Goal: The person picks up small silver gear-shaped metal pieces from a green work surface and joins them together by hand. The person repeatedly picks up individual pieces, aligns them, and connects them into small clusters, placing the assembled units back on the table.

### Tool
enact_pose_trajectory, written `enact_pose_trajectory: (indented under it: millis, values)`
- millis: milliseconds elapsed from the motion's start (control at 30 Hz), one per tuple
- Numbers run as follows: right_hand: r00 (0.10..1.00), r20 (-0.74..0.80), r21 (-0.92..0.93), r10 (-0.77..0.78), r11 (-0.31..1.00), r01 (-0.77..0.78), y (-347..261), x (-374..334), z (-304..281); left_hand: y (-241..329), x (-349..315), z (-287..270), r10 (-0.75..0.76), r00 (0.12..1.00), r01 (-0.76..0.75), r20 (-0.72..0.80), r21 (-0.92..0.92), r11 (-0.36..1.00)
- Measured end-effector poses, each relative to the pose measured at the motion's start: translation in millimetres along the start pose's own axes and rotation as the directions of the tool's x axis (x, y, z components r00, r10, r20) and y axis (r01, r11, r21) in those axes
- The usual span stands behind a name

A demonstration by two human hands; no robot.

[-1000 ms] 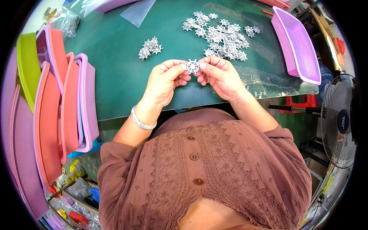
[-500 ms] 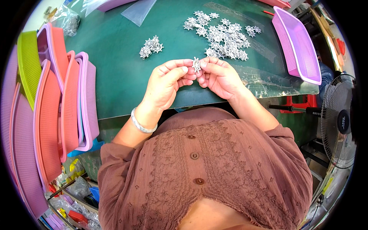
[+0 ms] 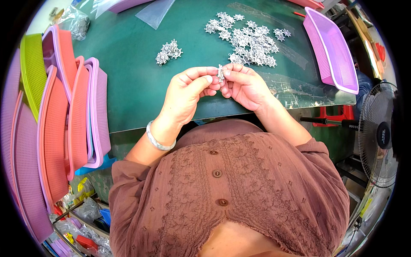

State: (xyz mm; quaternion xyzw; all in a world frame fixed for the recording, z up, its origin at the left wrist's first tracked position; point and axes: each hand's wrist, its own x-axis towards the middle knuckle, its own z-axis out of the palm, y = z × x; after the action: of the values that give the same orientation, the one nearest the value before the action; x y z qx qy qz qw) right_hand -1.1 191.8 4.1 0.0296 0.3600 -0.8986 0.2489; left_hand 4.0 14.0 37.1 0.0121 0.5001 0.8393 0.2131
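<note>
- Your right hand (image 3: 247,85) has its fingers clamped on a silvery ship's-wheel piece (image 3: 220,74), turned nearly edge-on above the bench's near edge.
- Your left hand (image 3: 185,92) has its fingertips close against the other side; I cannot tell whether they grip.
- Beyond, on the smooth green bench (image 3: 128,77), lie a small heap (image 3: 169,52) of spoked wheels and, nearer the right edge, a broader heap (image 3: 253,45).
- A perforated purple basket (image 3: 316,47) sits along the right edge.

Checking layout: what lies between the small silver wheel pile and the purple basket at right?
The larger pile of silver wheels, then a clear tape-like strip, in the head view.
</note>
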Motion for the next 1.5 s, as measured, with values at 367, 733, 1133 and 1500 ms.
enact_pose_trajectory:
  millis: [367,733,1133,1500]
  values:
    - [0.993,0.037,-0.102,-0.116,0.988,0.119,1.4,-1.9,0.1,-3.1,-3.6,0.1,0.024,0.999,-0.025,0.024,0.061,0.998]
    - [0.975,0.075,-0.248,-0.207,0.944,0.219,2.6,-0.6,-1.4,-5.3,-5.8,-0.5,0.042,0.998,-0.048,0.046,0.113,0.992]
    - [0.955,0.092,-0.329,-0.282,0.897,0.296,5.2,-0.3,-0.2,-5.1,-7.8,0.0,0.054,0.998,-0.06,0.042,0.175,0.983]
    - [0.79,0.411,-0.875,-0.454,0.046,0.482,-12.3,-4.3,19.0,-14.4,-9.5,-6.1,0.28,0.96,-0.238,-0.028,0.451,0.86]
